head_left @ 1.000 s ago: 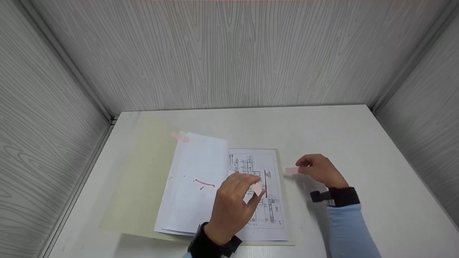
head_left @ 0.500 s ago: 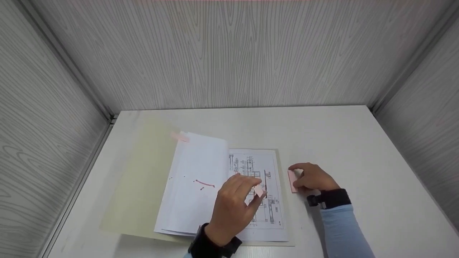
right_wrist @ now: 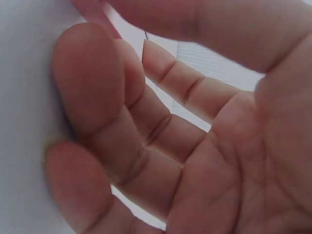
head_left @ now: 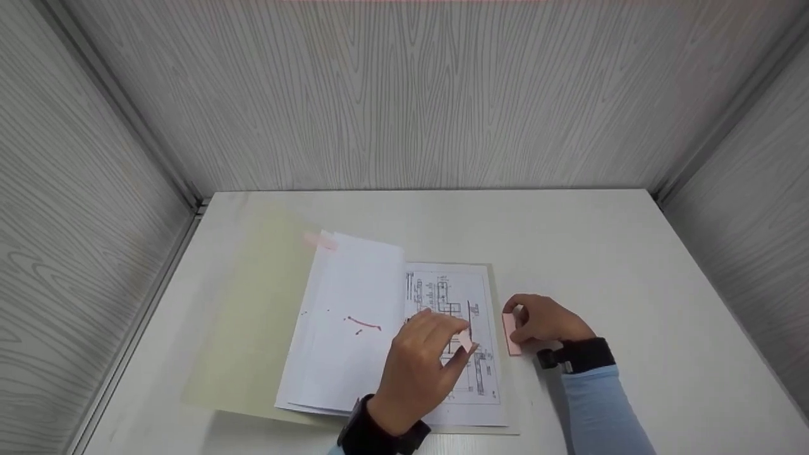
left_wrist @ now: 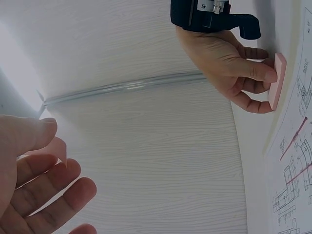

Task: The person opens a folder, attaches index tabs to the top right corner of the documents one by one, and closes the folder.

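My left hand is above the open folder and pinches a small pink sticky note between thumb and fingers. In the left wrist view that sticky note shows a bend near its end. Just right of the folder, my right hand holds a pink sticky note pad by its edges, close over the table. Seen from the left wrist, the pad lies between thumb and fingers. Only a blurred corner of the pad appears in the right wrist view.
Turned white pages with red marks lie on the folder's left side. A pink tab sticks out at their top corner. On the right is a page with a technical drawing. Grey wood-grain panels stand around the white table.
My right hand has come down and slightly left with the pad, turning it lengthwise along the folder's right edge. The left hand, still with its sticky note, has shifted slightly right.
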Action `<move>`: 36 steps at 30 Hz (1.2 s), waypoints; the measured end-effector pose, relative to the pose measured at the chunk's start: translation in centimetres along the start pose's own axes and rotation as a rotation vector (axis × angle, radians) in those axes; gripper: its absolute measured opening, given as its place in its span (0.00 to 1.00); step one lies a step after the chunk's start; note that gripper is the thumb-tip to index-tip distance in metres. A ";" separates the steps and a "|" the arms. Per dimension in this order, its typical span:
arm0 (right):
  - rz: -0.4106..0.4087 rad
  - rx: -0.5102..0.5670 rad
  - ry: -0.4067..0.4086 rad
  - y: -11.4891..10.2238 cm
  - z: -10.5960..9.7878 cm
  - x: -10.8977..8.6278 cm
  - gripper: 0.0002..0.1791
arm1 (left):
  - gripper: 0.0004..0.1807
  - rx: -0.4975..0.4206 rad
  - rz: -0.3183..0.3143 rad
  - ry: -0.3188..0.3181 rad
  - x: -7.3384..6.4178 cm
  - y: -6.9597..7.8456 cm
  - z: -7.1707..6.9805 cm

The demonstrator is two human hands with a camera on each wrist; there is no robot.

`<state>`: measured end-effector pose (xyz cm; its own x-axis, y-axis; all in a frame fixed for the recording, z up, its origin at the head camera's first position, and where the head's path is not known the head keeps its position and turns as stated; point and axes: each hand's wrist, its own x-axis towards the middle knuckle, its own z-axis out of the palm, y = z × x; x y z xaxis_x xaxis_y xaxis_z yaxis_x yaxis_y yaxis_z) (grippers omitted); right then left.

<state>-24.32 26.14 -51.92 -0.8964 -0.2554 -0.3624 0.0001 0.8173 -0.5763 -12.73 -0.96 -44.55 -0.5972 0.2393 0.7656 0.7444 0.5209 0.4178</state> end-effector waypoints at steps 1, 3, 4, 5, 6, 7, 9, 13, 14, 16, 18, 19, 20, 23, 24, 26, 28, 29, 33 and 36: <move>0.009 0.003 -0.004 0.1 0.0 -0.1 0.24 | 0.10 -0.003 0.001 -0.001 0.0 0.0 0.0; 0.026 0.016 -0.007 0.1 -0.1 -0.1 0.24 | 0.10 -0.002 -0.002 -0.003 0.0 0.0 0.1; 0.030 0.025 -0.005 0.1 -0.2 -0.2 0.24 | 0.10 -0.001 -0.008 -0.008 -0.1 0.0 0.1; 0.029 0.037 0.000 0.1 -0.3 -0.3 0.24 | 0.10 0.005 -0.010 -0.013 -0.1 0.0 0.2; 0.025 0.054 0.009 0.1 -0.4 -0.3 0.23 | 0.10 0.011 -0.015 -0.024 -0.1 0.0 0.2; 0.012 0.071 0.024 0.1 -0.6 -0.4 0.23 | 0.10 0.019 -0.019 -0.038 -0.2 0.0 0.2; -0.020 0.120 0.067 0.0 -1.1 -0.8 0.21 | 0.11 0.037 -0.022 -0.071 -0.3 0.0 0.3; -0.136 0.267 0.186 -1.0 -2.2 -1.9 0.17 | 0.11 0.062 -0.028 -0.137 -0.6 -0.2 0.5; -0.166 0.319 0.216 -1.3 -2.5 -2.3 0.17 | 0.10 0.067 -0.025 -0.145 -0.6 -0.3 0.6; -0.230 0.405 0.277 -2.1 -3.1 -3.1 0.16 | 0.09 0.069 -0.021 -0.152 -0.7 -0.4 0.8; -0.284 0.475 0.338 -3.0 -3.6 -3.9 0.15 | 0.09 0.073 -0.013 -0.152 -0.7 -0.5 1.0; -0.303 0.503 0.364 -3.4 -3.8 -4.4 0.15 | 0.09 0.074 -0.010 -0.152 -0.7 -0.6 1.0; -0.322 0.529 0.384 -3.9 -4.0 -4.9 0.15 | 0.08 0.078 -0.007 -0.155 -0.7 -0.6 1.1; -0.379 0.543 0.395 -5.2 -4.3 -6.3 0.14 | 0.06 0.086 -0.012 -0.184 -0.8 -0.7 1.2; -0.404 0.528 0.377 -5.7 -4.3 -6.8 0.14 | 0.06 0.088 -0.016 -0.197 -0.8 -0.7 1.2; -0.489 0.476 0.314 -6.7 -4.1 -7.7 0.12 | 0.05 0.096 -0.024 -0.223 -0.8 -0.8 1.3; -0.589 0.388 0.226 -7.7 -3.6 -8.3 0.12 | 0.05 0.102 -0.031 -0.240 -0.8 -0.8 1.4; -0.641 0.331 0.183 -8.2 -3.2 -8.6 0.14 | 0.05 0.108 -0.030 -0.247 -0.9 -0.8 1.4; -0.739 0.145 0.056 -10.2 -1.5 -9.3 0.23 | 0.05 0.150 -0.011 -0.270 -1.0 -0.8 1.6; -0.710 0.065 0.064 -11.1 -0.4 -9.6 0.24 | 0.08 0.186 0.004 -0.284 -1.1 -0.6 1.7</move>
<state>-15.93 19.70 -41.71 -0.7140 -0.6819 0.1585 -0.5683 0.4323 -0.7002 -13.01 -0.17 -46.43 -0.6735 0.4468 0.5889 0.6950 0.6541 0.2986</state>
